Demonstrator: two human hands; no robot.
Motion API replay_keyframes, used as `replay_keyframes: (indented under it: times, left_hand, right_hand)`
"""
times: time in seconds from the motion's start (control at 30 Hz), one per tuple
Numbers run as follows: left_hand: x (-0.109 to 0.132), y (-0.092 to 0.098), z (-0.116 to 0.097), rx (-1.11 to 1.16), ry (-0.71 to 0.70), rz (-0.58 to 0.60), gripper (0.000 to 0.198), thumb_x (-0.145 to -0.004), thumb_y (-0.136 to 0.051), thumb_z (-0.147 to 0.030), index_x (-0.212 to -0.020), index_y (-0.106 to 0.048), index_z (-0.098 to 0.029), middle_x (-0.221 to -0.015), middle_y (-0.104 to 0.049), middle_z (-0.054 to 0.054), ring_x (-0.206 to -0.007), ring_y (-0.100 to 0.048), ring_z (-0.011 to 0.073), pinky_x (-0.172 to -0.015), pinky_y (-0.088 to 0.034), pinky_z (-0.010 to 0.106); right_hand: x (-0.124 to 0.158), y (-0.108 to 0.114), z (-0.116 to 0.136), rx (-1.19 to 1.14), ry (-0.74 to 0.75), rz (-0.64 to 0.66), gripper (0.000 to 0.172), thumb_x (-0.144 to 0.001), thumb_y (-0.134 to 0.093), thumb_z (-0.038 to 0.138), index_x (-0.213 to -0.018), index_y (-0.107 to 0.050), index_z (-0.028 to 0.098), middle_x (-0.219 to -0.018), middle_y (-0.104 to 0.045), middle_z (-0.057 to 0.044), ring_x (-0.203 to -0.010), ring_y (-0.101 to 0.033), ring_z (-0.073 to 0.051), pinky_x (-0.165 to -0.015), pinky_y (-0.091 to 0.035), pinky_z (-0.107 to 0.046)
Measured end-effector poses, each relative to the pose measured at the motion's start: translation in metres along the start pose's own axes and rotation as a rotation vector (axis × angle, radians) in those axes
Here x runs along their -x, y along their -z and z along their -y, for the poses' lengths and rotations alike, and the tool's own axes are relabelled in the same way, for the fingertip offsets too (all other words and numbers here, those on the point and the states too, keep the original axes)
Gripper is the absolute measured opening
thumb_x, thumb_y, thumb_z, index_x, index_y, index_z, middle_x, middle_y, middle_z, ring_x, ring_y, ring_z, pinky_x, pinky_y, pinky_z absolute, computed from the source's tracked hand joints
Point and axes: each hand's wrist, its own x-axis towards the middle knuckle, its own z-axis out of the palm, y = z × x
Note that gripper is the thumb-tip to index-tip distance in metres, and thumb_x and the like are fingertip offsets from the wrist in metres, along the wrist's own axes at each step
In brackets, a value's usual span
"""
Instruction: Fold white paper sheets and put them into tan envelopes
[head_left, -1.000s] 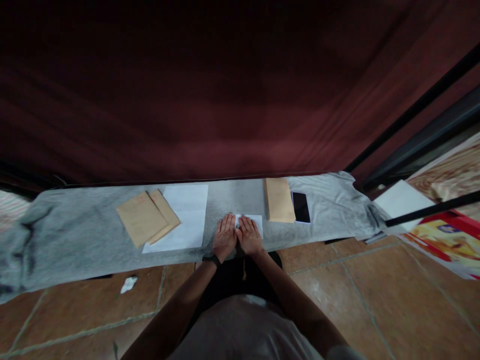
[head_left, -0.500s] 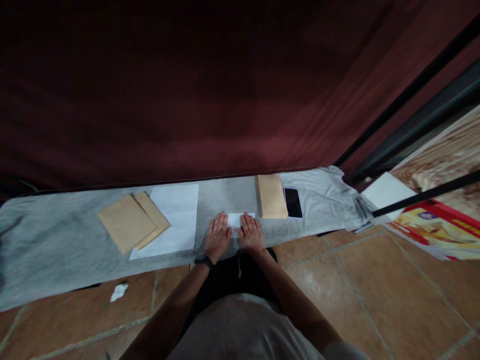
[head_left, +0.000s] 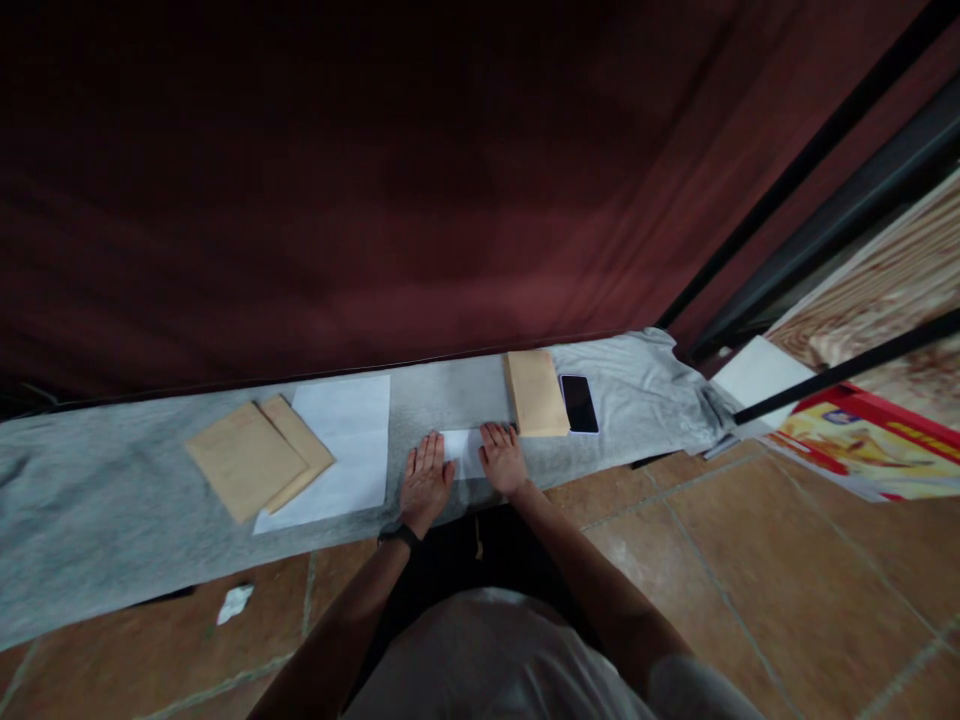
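A small white piece of paper (head_left: 463, 455), apparently folded, lies on the grey cloth between my two hands. My left hand (head_left: 426, 482) rests flat over its left end, fingers stretched out, a dark band on the wrist. Over the right end lies my right hand (head_left: 504, 460), also flat, its fingers close together and pointing away from me. To the left is a large white sheet (head_left: 352, 440), partly covered by two brown envelopes (head_left: 244, 460). Just beyond my right hand sits a stack of brown envelopes (head_left: 538, 395).
A phone (head_left: 580, 404) lies beside the envelope stack. The grey cloth (head_left: 112, 500) covers a long narrow surface against a dark red curtain (head_left: 412, 250). At right are a black bar (head_left: 855, 365) and a red and yellow box (head_left: 870, 445). Crumpled white paper (head_left: 235, 604) lies on the tiled floor.
My hands have moved slightly apart along the small paper, so more of its middle shows. The whole view has shifted a little.
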Motion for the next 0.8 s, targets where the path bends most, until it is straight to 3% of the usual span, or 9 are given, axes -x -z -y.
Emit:
replay_keyframes:
  times: [0.1, 0.23, 0.33, 0.43, 0.53, 0.63, 0.8]
  left_hand:
    - [0.0, 0.0, 0.002, 0.033, -0.014, -0.016, 0.062, -0.099, -0.03, -0.038, -0.152, -0.032, -0.006, -0.155, -0.04, 0.019, -0.148, -0.029, 0.0291, -0.12, -0.023, 0.052]
    - [0.0, 0.001, 0.009, 0.155, -0.004, -0.064, 0.062, -0.1, -0.03, -0.041, -0.153, -0.028, -0.008, -0.154, -0.042, 0.019, -0.146, -0.034, 0.0283, -0.118, -0.031, 0.051]
    - [-0.001, 0.007, 0.014, 0.309, 0.079, -0.167, 0.063, -0.101, -0.031, -0.042, -0.156, -0.02, -0.014, -0.156, -0.038, 0.017, -0.146, -0.034, 0.0255, -0.117, -0.036, 0.047]
    - [-0.002, 0.019, 0.017, 0.436, 0.184, -0.315, 0.058, -0.103, -0.027, -0.04, -0.156, -0.018, -0.02, -0.159, -0.035, 0.013, -0.147, -0.032, 0.0215, -0.12, -0.033, 0.043]
    - [-0.001, 0.029, 0.017, 0.508, 0.235, -0.407, 0.055, -0.103, -0.025, -0.037, -0.156, -0.021, -0.021, -0.159, -0.034, 0.011, -0.147, -0.031, 0.0205, -0.121, -0.03, 0.042]
    - [0.003, 0.029, 0.014, 0.49, 0.185, -0.355, 0.053, -0.103, -0.028, -0.036, -0.154, -0.027, -0.022, -0.159, -0.034, 0.011, -0.147, -0.031, 0.0219, -0.121, -0.029, 0.045]
    - [0.018, 0.012, 0.0, 0.274, -0.071, -0.115, 0.05, -0.1, -0.032, -0.029, -0.149, -0.038, -0.022, -0.157, -0.039, 0.011, -0.148, -0.029, 0.023, -0.119, -0.033, 0.048]
  right_hand:
    - [-0.013, 0.007, -0.001, 0.004, -0.028, 0.031, 0.047, -0.095, -0.051, 0.024, -0.142, -0.051, 0.017, -0.135, -0.059, -0.015, -0.128, -0.047, -0.028, -0.117, -0.025, -0.05]
    - [-0.03, 0.018, 0.001, -0.013, -0.059, 0.017, 0.034, -0.092, -0.054, 0.018, -0.123, -0.066, 0.021, -0.117, -0.064, -0.012, -0.113, -0.055, -0.027, -0.108, -0.037, -0.043]
    - [-0.04, 0.034, 0.005, -0.053, -0.042, -0.005, 0.032, -0.094, -0.047, 0.013, -0.113, -0.07, 0.025, -0.11, -0.065, -0.006, -0.101, -0.061, -0.021, -0.098, -0.045, -0.032]
    - [-0.039, 0.054, 0.008, -0.145, 0.034, -0.084, 0.031, -0.098, -0.043, 0.015, -0.118, -0.065, 0.025, -0.114, -0.064, -0.003, -0.104, -0.06, -0.018, -0.096, -0.047, -0.027]
    - [-0.025, 0.061, 0.01, -0.196, 0.156, -0.113, 0.03, -0.098, -0.043, 0.014, -0.118, -0.063, 0.023, -0.118, -0.065, -0.003, -0.117, -0.056, -0.018, -0.109, -0.04, -0.031]
    - [-0.001, 0.047, 0.009, -0.17, 0.248, -0.032, 0.03, -0.097, -0.043, 0.01, -0.114, -0.064, 0.022, -0.124, -0.065, -0.005, -0.124, -0.053, -0.018, -0.119, -0.029, -0.039]
    - [0.033, 0.015, 0.005, -0.149, 0.216, 0.03, 0.03, -0.095, -0.048, 0.011, -0.117, -0.063, 0.024, -0.13, -0.064, -0.005, -0.126, -0.054, -0.017, -0.122, -0.025, -0.043]
